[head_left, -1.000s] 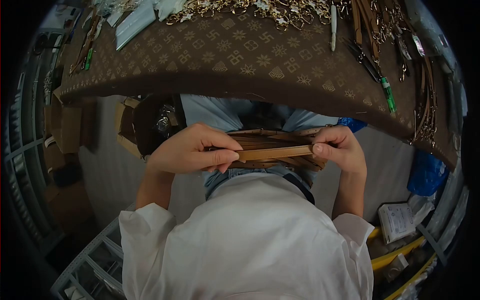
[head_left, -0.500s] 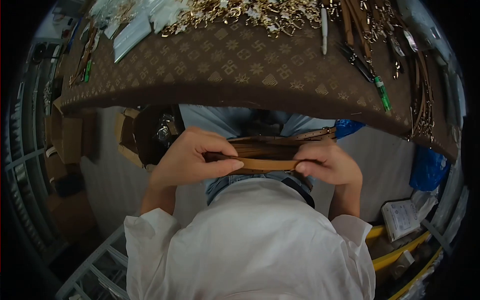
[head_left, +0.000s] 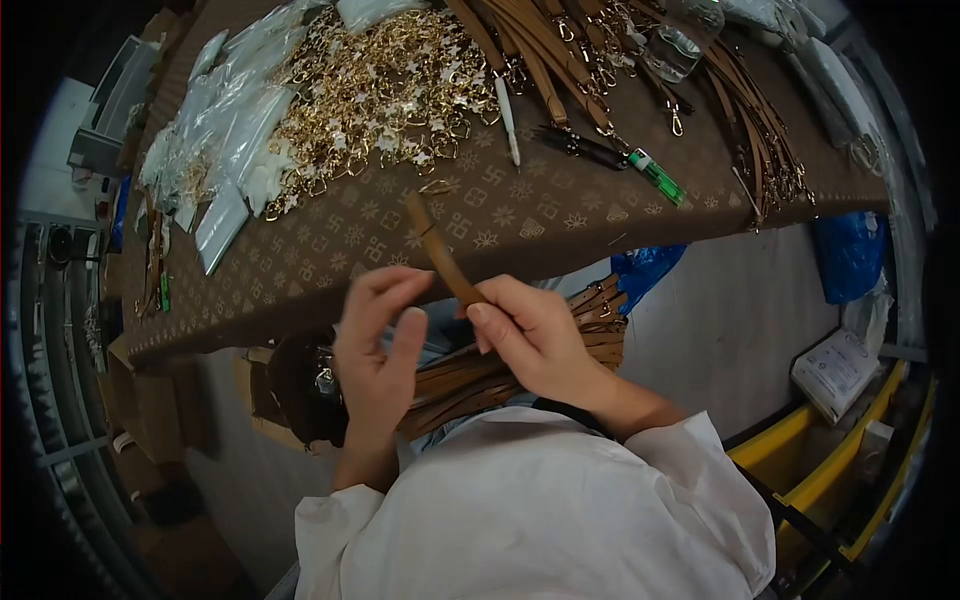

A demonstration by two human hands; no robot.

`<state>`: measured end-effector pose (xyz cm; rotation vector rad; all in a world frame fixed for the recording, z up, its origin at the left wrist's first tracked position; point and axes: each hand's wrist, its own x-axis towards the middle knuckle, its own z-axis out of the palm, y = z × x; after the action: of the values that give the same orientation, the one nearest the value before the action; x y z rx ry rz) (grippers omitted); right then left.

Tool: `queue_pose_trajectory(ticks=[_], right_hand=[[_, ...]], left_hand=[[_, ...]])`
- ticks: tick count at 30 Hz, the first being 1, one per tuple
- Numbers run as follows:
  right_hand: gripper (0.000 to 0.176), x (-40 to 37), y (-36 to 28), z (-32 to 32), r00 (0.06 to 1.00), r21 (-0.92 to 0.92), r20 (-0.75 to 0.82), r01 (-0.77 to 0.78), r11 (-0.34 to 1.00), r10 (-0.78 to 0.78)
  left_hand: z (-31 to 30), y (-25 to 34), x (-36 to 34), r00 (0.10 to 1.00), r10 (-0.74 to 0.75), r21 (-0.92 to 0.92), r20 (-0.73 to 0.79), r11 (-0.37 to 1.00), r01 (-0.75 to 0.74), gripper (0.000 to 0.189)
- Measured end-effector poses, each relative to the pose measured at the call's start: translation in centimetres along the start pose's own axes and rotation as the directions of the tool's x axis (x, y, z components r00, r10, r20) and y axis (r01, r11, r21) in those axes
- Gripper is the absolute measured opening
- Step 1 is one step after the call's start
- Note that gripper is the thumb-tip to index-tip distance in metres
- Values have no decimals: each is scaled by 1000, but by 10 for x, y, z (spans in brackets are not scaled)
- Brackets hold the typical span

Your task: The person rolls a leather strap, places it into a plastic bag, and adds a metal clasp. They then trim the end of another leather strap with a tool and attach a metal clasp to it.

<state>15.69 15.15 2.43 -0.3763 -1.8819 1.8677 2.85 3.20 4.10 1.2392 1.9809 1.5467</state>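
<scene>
In the head view my right hand (head_left: 535, 335) pinches a brown leather strap (head_left: 438, 248) between thumb and fingers. The strap's far end points up and forward over the table's front edge, slightly blurred. My left hand (head_left: 378, 350) is just left of the strap, its thumb and fingers apart and holding nothing. On my lap, below both hands, lies a bundle of brown leather straps (head_left: 465, 385), partly hidden by my hands and shirt. A small gold-coloured clasp (head_left: 435, 187) lies on the cloth near the strap's raised end.
The patterned brown tablecloth (head_left: 480, 215) carries a heap of gold clasps (head_left: 370, 95), plastic bags (head_left: 225, 130), a white pen (head_left: 508, 120), black-handled pliers (head_left: 580, 147), a green lighter (head_left: 656, 177) and straps with hooks (head_left: 765, 140). Yellow bins (head_left: 800, 455) stand at lower right.
My left hand has let go of the strap and opened. My right hand has moved left and up, swinging the strap's free end toward the table. The view has shifted, showing more tabletop.
</scene>
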Motion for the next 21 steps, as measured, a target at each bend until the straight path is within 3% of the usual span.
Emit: queue_pose_trajectory(ticks=[1, 2, 4, 5, 7, 8, 10, 11, 13, 14, 17, 18, 20, 21], right_hand=[[13, 1, 1, 4, 999, -31, -13, 49, 998, -49], [9, 2, 0, 7, 994, -85, 10, 114, 990, -113], [9, 7, 7, 1, 981, -168, 18, 192, 967, -192], [9, 11, 10, -4, 966, -245, 36, 257, 935, -257], [11, 30, 13, -30, 924, -463, -74, 302, 833, -376], [12, 44, 19, -48, 876, -650, -159, 254, 716, -455], [14, 69, 30, -83, 779, -907, -209, 72, 416, -592], [15, 75, 34, -96, 749, -969, -186, -34, 243, -636], [16, 77, 45, -111, 795, -976, -179, -71, 205, -579], [17, 78, 50, -114, 839, -980, -182, -114, 161, -513], [13, 73, 51, -111, 852, -981, -184, -127, 148, -491], [13, 70, 51, -110, 859, -981, -171, -106, 160, -483], [9, 66, 45, -108, 828, -943, -301, -187, 274, -473], [14, 62, 35, -102, 816, -903, -352, -168, 395, -458]], left_hand=[[13, 2, -1, 993, -93, -275, 72, 955, 109, 20], [21, -1, -2, 994, -82, -275, 72, 956, 99, 20], [31, -8, -2, 977, -212, -649, -29, 747, 143, 21], [30, -9, -2, 977, -213, -645, -31, 751, 143, 21], [26, -7, 0, 933, -356, -892, -50, 437, 119, 29], [21, -10, -1, 930, -361, -889, -60, 443, 114, 29], [6, -17, -4, 939, -324, -931, 115, 294, 215, 33], [6, -16, -5, 940, -327, -932, 102, 300, 206, 33], [7, -12, -8, 887, -446, -891, 115, 349, 291, 34], [6, -13, -10, 885, -457, -891, 91, 360, 278, 34], [3, -16, -16, 893, -416, -833, 173, 422, 358, 34], [4, -12, -17, 888, -433, -834, 153, 426, 351, 34], [7, 0, -15, 864, -493, -727, 100, 556, 402, 31], [7, 4, -14, 863, -496, -729, 94, 556, 399, 31]])
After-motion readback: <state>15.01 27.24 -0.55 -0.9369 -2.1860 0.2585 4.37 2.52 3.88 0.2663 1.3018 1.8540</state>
